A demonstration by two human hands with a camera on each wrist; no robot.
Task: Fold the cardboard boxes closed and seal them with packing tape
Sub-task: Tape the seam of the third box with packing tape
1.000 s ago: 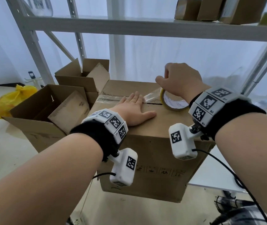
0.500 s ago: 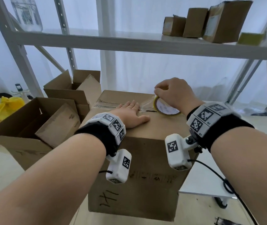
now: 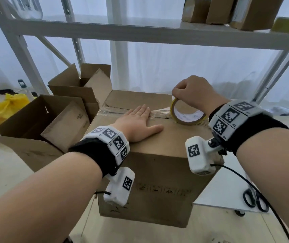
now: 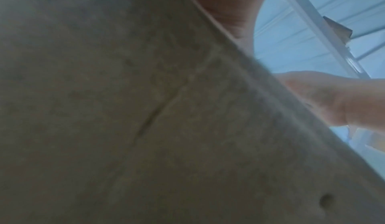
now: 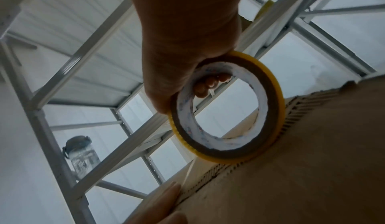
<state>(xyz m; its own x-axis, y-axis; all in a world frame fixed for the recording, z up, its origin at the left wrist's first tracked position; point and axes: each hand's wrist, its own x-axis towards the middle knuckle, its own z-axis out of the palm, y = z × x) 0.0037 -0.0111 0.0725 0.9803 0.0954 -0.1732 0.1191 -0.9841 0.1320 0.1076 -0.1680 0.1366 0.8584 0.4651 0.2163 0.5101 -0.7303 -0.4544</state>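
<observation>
A closed brown cardboard box stands in front of me, its top flaps meeting at a seam that runs left to right. Clear tape lies along that seam. My left hand lies flat on the box top with its fingers straight, pressing the tape down. My right hand grips the roll of packing tape by its upper rim, fingers hooked through the core. The roll stands on edge on the seam near the box's right end. The left wrist view shows mostly blurred cardboard.
Two open cardboard boxes stand to the left, one behind the other. A yellow plastic bag lies on the floor far left. Metal shelving with small boxes rises behind. Black scissors lie on a white surface at lower right.
My right hand has drawn the tape roll further right along the seam, leaving a longer strip of tape. My left hand has stayed flat on the box. The head view has shifted.
</observation>
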